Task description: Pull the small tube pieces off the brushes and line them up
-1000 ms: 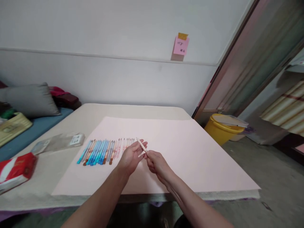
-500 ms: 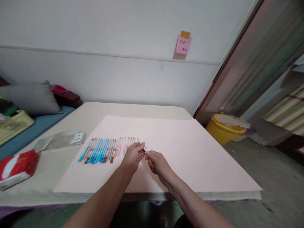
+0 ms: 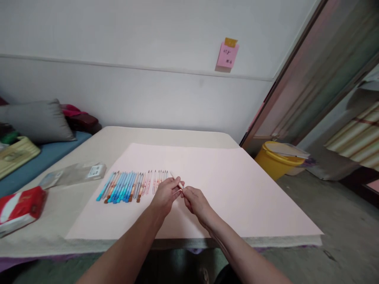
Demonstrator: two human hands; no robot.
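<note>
Both hands meet over the pink sheet [image 3: 242,201] on the table. My left hand [image 3: 167,194] pinches a slim, pale pen [image 3: 173,175], whose far end points up and to the left. At its near end, the fingers of my right hand [image 3: 196,202] are closed on the same pen; fingers hide much of it. To the left lies a row of pens [image 3: 122,187] with dark tips and blue or brown shaped ends. Several paler pinkish pens [image 3: 148,183] continue that row up to my left hand, which partly covers them.
A clear plastic packet [image 3: 79,173] and a red-and-white soft pack [image 3: 23,209] lie at the left. Beyond them are a grey cushion [image 3: 35,120] and a woven basket [image 3: 17,156]. A yellow bucket [image 3: 274,159] stands right of the table. A pink note [image 3: 227,55] hangs on the wall.
Both hands keep their hold on the pale pen with hardly any movement. The whole view has shifted very slightly.
</note>
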